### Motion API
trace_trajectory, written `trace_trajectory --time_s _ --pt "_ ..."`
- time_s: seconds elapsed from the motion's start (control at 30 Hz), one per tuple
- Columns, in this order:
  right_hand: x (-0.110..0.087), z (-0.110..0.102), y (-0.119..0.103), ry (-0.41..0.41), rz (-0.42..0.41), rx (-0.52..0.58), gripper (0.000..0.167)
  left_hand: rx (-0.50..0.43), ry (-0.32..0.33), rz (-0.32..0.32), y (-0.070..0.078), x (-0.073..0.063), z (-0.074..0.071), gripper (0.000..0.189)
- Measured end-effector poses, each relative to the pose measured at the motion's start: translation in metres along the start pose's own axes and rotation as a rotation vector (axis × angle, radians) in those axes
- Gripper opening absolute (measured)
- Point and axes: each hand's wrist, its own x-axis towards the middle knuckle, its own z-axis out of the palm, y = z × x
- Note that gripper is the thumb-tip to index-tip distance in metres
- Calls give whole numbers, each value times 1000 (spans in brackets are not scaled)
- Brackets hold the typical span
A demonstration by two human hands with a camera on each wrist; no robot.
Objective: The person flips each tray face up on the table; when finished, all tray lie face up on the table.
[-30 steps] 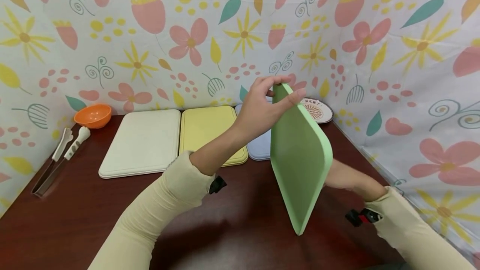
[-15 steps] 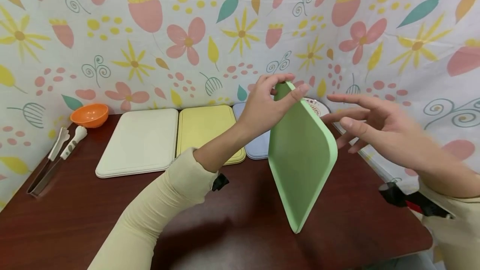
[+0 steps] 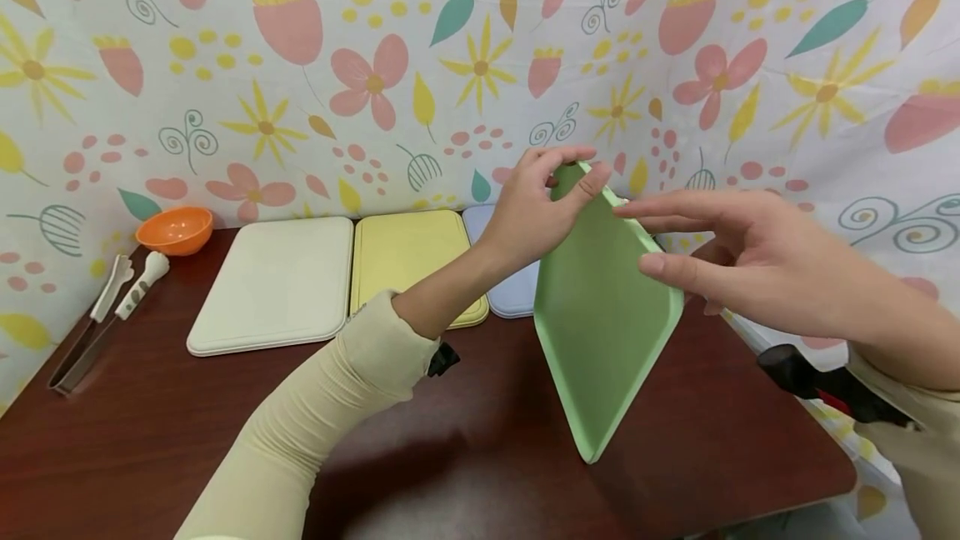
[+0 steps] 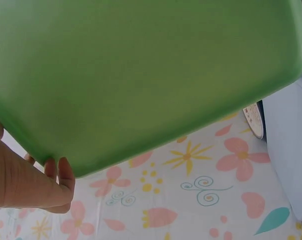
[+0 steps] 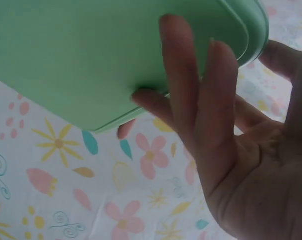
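Note:
A green cutting board (image 3: 600, 332) stands tilted on edge above the table. My left hand (image 3: 536, 202) pinches its upper edge near the far corner; in the left wrist view that hand (image 4: 33, 175) grips a corner from below. My right hand (image 3: 765, 261) is at the board's right edge, fingers extended, thumb on the near side. In the right wrist view the spread fingers of the right hand (image 5: 215, 115) lie before the board's grooved face, and contact is hard to tell. White (image 3: 273, 282), yellow (image 3: 408, 257) and blue (image 3: 517, 290) cutting boards lie flat in a row behind.
An orange bowl (image 3: 175, 230) and metal tongs with white grips (image 3: 105, 319) sit at the table's left side. An oval plate (image 4: 254, 120) stands at the back right, mostly hidden by the green board. A flower-patterned cloth (image 3: 375, 82) hangs behind and to the right.
My right hand came out from behind the green board, swung right, then moved back left to its right edge. My left hand kept its pinch; the board turned slightly, showing more of its near face.

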Motion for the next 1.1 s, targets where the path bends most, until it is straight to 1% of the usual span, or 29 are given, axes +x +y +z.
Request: trace_trajectory --time_s 0.07,0.13,0.23,0.3,0.47,0.6,0.7,0.8,0.9,0.97,1.03,1.1 --pt "2 0 -4 -10 16 -36 40 1 -2 -6 0 0 0 45" --pt "3 0 -7 -16 36 -59 37 -1 -5 2 -1 1 0 44" --pt "5 -1 -8 -23 54 -74 34 -2 -11 30 -2 1 1 44" --pt "5 -3 -8 -34 59 -88 35 1 -15 60 -3 1 1 43" --pt "6 -5 -5 -61 34 -162 37 13 -21 83 -3 1 0 43" --pt "9 -4 -5 -64 27 -240 38 6 -32 61 -3 1 1 45" --pt "11 -3 -6 -70 35 -264 38 3 -37 41 -3 1 1 45" --pt "12 -4 -6 -74 30 -279 39 5 -45 49 -4 1 1 45" --pt "13 -5 -3 -65 12 -306 41 13 -63 70 -5 -1 -1 46" --pt "12 -5 -2 -52 3 -326 44 27 -73 83 -8 -3 -2 49" --pt "12 -6 -1 -33 -7 -361 45 61 -89 76 -14 -9 -5 51" --pt "11 -5 -1 -17 -9 -386 47 135 -127 16 -23 -19 -8 56"
